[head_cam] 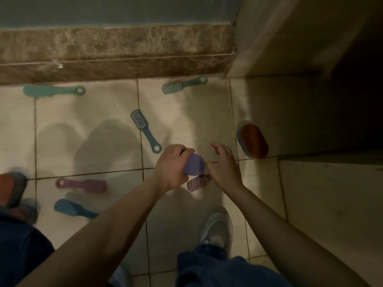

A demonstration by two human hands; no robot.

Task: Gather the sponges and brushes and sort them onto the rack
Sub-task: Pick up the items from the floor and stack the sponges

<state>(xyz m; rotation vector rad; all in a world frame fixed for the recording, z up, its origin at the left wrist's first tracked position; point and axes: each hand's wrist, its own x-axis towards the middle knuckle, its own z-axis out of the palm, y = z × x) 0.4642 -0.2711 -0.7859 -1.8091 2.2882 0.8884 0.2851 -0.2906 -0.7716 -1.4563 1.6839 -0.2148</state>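
Purple is the sponge (pixel 194 165) I see my left hand (pixel 172 166) clamped around, above the tiled floor (pixel 83 121). Just right of it, my right hand (pixel 224 170) spreads its fingers; whether it holds the pink brush (pixel 198 182) underneath, I cannot tell.

Pale square floor tiles (pixel 87 125) with dark grout, brown marble skirting (pixel 124 48), beige wall (pixel 269 34) at right, dim light
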